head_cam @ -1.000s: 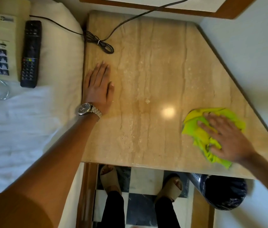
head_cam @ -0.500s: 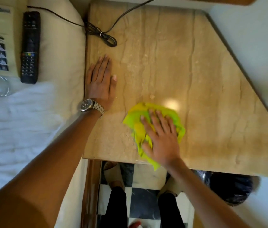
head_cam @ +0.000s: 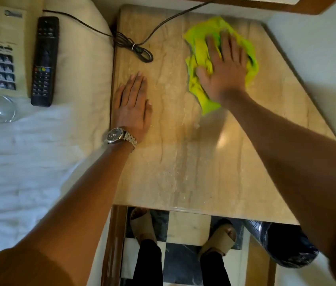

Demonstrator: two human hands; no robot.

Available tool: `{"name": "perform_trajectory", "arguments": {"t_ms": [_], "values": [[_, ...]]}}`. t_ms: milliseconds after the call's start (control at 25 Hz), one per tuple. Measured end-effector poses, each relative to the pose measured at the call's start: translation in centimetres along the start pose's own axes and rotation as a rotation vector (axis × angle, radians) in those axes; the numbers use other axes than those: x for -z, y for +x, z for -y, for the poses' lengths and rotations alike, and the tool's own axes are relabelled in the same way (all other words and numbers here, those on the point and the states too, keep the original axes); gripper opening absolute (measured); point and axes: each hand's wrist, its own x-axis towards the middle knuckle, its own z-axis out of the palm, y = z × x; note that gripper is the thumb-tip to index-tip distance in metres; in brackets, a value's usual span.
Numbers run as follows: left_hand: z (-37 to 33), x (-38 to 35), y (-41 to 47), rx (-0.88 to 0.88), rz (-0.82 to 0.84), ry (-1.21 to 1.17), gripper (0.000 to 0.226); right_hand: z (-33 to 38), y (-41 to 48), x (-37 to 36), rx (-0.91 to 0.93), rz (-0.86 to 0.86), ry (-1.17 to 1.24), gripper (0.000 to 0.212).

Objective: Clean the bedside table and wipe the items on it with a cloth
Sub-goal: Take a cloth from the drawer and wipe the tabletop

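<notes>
The beige marble bedside table (head_cam: 193, 166) fills the middle of the view. A yellow-green cloth (head_cam: 198, 52) lies crumpled near the table's far right corner. My right hand (head_cam: 222, 69) presses flat on top of it, fingers spread and pointing away from me. Resting palm-down at the table's left edge is my left hand (head_cam: 133, 104), holding nothing, with a metal watch (head_cam: 119, 136) on its wrist. A black cable (head_cam: 136, 48), coiled and tied, lies on the far left part of the tabletop.
On the bed to the left lie a cream telephone (head_cam: 0, 50), a black remote control (head_cam: 44, 60) and a clear glass (head_cam: 3, 108). A black-lined bin (head_cam: 282, 242) stands under the table's near right edge. My sandalled feet are on a checkered floor.
My right hand slid the cloth from the near right of the table to the near middle, then up to the far right corner. My left hand stayed flat at the left edge.
</notes>
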Motion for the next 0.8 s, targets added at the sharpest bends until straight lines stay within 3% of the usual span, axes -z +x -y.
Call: {"name": "perform_trajectory", "arguments": {"t_ms": [80, 200, 280, 400, 480, 600, 800], "values": [[0.2, -0.2, 0.1, -0.011, -0.023, -0.001, 0.058, 3.8, 4.0, 0.0, -0.109, 0.002, 0.016, 0.076], [0.2, -0.4, 0.1, -0.029, -0.037, -0.005, 0.057, 4.7, 0.9, -0.9, 0.088, -0.019, -0.016, 0.074], [0.0, -0.2, 0.0, -0.030, -0.036, 0.022, 0.056, 4.3, -8.0, -2.1, 0.210, -0.020, 0.008, 0.071], [0.5, 0.0, 0.1, -0.027, -0.005, 0.020, 0.056, 4.0, -25.8, -3.5, 0.112, 0.085, -0.035, 0.075], [0.3, -0.1, -0.1, -0.021, -0.006, 0.016, 0.056, 3.4, -32.0, -3.5, 0.089, 0.172, -0.066, 0.082], [0.3, -0.1, 0.0, -0.025, 0.001, 0.016, 0.056, 2.1, -27.3, -3.1, 0.120, 0.137, -0.056, 0.080], [0.2, 0.0, 0.0, -0.024, 0.008, -0.002, 0.056, 0.1, -5.4, -1.2, -0.031, -0.082, -0.053, 0.074]]}}
